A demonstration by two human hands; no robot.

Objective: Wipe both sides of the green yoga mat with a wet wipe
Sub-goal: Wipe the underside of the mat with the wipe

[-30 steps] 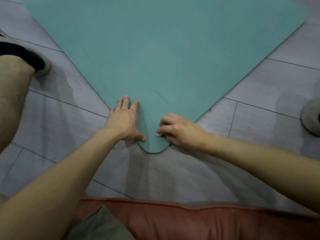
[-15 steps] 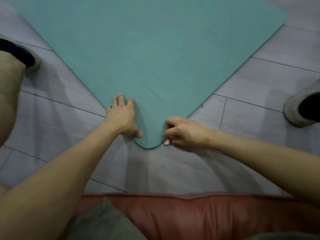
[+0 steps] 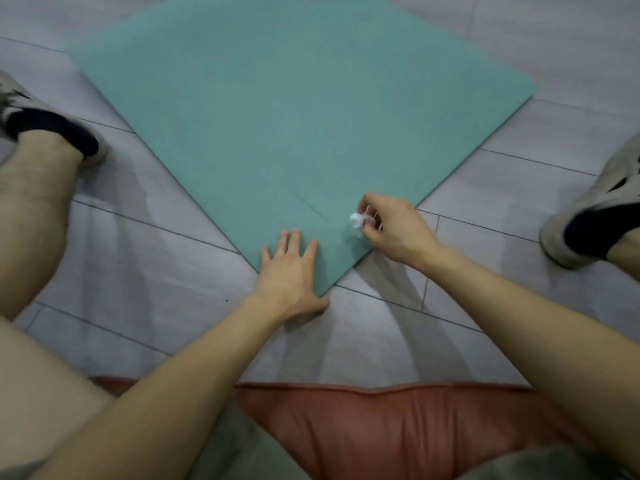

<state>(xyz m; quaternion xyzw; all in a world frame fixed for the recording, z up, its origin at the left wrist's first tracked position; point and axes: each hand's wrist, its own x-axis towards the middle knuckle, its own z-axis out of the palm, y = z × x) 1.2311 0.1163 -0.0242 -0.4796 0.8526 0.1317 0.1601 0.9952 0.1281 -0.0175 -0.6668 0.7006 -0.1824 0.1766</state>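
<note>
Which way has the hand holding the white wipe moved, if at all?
Yes. The right hand, pinching the wet wipe, has shifted away from the near corner of the mat, up its right edge.

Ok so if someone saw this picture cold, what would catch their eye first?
The big green yoga mat lies diagonally on the grey tile floor, one corner pointing at the person. At that near corner the left hand presses flat on it, and just to its right the right hand pinches a crumpled white wet wipe over the mat. A reddish cushion runs along the bottom edge.
</note>
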